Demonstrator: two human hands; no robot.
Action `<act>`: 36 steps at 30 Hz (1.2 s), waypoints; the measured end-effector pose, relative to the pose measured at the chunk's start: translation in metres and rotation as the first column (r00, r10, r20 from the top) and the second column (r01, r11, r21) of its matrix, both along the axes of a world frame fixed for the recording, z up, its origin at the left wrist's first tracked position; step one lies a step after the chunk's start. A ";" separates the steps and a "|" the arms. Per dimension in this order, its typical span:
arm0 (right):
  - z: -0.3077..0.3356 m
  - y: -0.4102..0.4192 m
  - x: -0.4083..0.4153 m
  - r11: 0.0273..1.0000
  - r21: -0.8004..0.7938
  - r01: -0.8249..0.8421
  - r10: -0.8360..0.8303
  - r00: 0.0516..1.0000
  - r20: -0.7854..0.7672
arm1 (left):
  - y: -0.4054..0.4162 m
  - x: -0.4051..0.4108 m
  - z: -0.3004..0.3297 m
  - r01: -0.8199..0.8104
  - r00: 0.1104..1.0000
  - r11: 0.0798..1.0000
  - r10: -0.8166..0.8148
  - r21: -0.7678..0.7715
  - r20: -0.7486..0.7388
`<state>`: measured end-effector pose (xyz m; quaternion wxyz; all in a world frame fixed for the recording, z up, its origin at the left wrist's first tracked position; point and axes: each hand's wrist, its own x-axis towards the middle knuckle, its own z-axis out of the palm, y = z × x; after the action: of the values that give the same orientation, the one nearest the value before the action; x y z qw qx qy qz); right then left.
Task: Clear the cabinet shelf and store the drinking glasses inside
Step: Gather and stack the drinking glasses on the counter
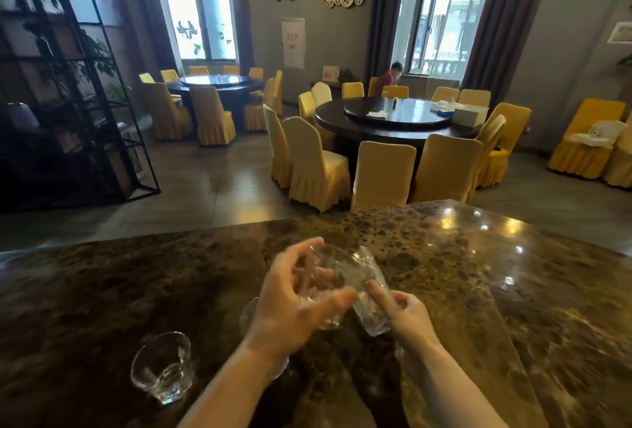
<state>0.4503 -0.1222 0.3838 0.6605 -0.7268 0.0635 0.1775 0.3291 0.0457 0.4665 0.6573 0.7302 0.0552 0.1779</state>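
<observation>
Above the brown marble counter (461, 273), my left hand (290, 304) grips a clear drinking glass (333, 273) with its fingers inside the rim. My right hand (407, 315) holds a second clear glass (372, 291), tilted, its mouth pressed against the first. A third glass (163, 366) stands upright on the counter at the lower left. Another glass (248, 315) is mostly hidden under my left wrist. No cabinet shelf is in view.
Beyond the counter edge lies a dining room with round dark tables (393, 120) ringed by yellow-covered chairs (314, 164). A black metal shelving rack (85, 103) stands at the left. A person (390, 77) sits at the far table.
</observation>
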 end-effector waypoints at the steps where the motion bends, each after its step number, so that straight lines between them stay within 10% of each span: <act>1: -0.003 -0.005 0.000 0.999 0.041 -0.009 0.008 1.000 0.017 | -0.011 -0.005 -0.012 -0.007 1.000 0.999 0.007 0.041 -0.002; 11: -0.026 -0.033 -0.004 0.988 -0.140 -0.072 0.113 0.944 0.311 | -0.061 -0.034 -0.121 -0.172 0.977 0.976 0.186 0.135 -0.105; 36: -0.059 -0.064 -0.004 0.960 -0.280 -0.023 0.113 0.943 0.312 | -0.060 -0.003 -0.162 -0.277 0.913 0.890 0.361 0.362 -0.191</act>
<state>0.4458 -0.1861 0.3252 0.5491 -0.8316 -0.0478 0.0677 0.3265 -0.0147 0.3043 0.4757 0.8265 0.2282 0.1963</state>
